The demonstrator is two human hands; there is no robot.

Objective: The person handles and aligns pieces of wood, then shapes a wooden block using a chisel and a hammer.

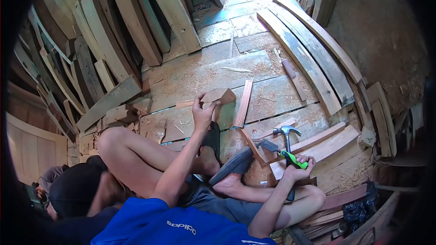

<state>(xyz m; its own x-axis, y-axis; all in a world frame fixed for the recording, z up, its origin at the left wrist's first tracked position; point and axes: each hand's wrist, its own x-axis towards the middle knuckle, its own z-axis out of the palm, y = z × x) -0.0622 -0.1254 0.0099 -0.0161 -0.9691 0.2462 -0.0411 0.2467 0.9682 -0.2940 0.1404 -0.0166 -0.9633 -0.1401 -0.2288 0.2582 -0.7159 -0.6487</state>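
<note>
My left hand (204,113) is raised over the plank floor, fingers closed on a short angular wood block (219,95). My right hand (300,168) is wrapped round a tool with a green and black handle (290,158), whose flat dark blade (269,145) points left. A claw hammer (287,135) with a metal head stands out just above that hand; its dark grip shows below the hand, so both tools seem to be held together. A reddish wood strip (243,103) lies right of the block, and another thin strip (252,146) is near the blade.
Boards (119,27) lean at the upper left. Long beams (304,59) lie at the right, with a purple-wrapped stick (289,69) beside them. Pale planks (327,149) are near my right knee. A person in a dark cap (75,190) is at the lower left. Shavings cover the floor.
</note>
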